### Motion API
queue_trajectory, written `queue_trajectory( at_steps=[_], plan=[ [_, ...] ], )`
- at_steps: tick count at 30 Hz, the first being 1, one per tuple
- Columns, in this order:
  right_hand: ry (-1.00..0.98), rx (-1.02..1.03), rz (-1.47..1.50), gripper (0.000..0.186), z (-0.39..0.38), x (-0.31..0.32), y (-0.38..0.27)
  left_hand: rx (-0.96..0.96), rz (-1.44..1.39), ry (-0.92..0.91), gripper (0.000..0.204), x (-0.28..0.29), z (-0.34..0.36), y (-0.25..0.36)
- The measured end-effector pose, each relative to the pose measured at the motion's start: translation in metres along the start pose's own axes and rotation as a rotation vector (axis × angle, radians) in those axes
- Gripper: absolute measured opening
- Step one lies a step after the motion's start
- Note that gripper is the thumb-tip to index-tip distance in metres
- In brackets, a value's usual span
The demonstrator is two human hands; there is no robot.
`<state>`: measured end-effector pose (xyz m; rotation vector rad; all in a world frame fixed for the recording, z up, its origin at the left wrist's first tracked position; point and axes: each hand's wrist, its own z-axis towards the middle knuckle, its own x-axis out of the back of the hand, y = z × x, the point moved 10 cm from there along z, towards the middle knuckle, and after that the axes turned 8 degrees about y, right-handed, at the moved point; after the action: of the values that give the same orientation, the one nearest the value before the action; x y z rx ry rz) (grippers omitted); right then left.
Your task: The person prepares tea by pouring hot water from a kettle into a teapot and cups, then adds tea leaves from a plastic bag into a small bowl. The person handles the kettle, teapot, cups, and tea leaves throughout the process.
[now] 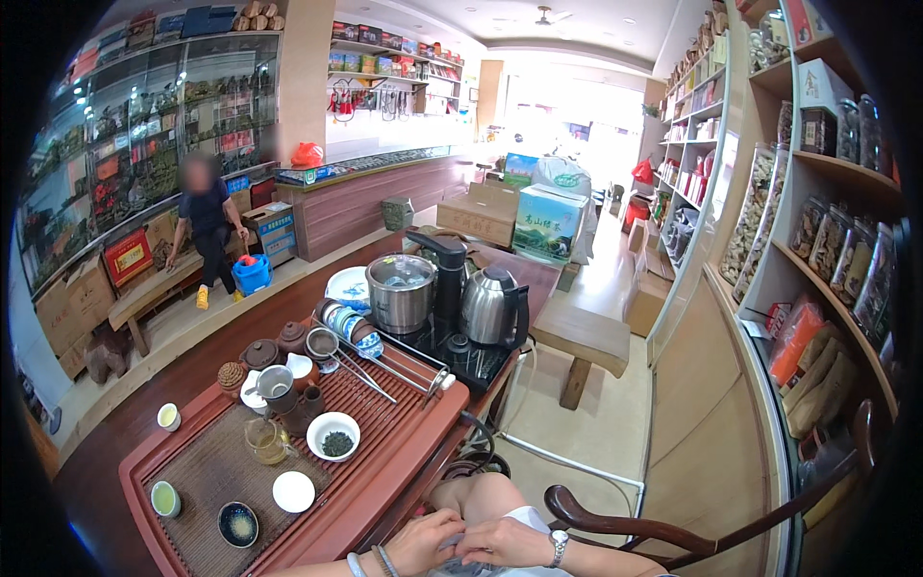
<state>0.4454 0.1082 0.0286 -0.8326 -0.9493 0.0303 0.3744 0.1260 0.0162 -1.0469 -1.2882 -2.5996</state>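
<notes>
Both hands are together low in front of me, over my lap. My left hand (425, 543), with bracelets at the wrist, has its fingers curled in. Beside it, my right hand (507, 541), with a metal watch, is also bent inward. Something pale shows between them, too hidden to name. Nearest on the reddish tea tray (376, 510) is a white lid-like dish (293, 491). Behind it stands a white bowl (313, 445) with dark tea leaves, near a glass pitcher (266, 443) of yellowish liquid. A dark small bowl (227, 532) and a cup of green tea (165, 499) sit left.
Brown clay teapots (260, 356), a strainer (323, 342) and a rack of cups (351, 322) line the tray's far side. Beyond are a steel pot (402, 296) and kettle (492, 306). A wooden chair arm (615, 527) curves at right. Another person (205, 226) sits far left.
</notes>
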Motion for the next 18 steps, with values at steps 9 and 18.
queue_trajectory(
  at_steps=[9, 18],
  plan=[
    [0.002, 0.111, 0.059, 0.015, 0.007, -0.004, -0.017, 0.057, 0.307, -0.134, 0.021, -0.018, -0.013, -0.013],
    [0.006, 0.116, 0.107, 0.013, 0.013, -0.012, -0.018, 0.146, -0.039, -0.406, 0.030, -0.057, -0.032, -0.054]
  ],
)
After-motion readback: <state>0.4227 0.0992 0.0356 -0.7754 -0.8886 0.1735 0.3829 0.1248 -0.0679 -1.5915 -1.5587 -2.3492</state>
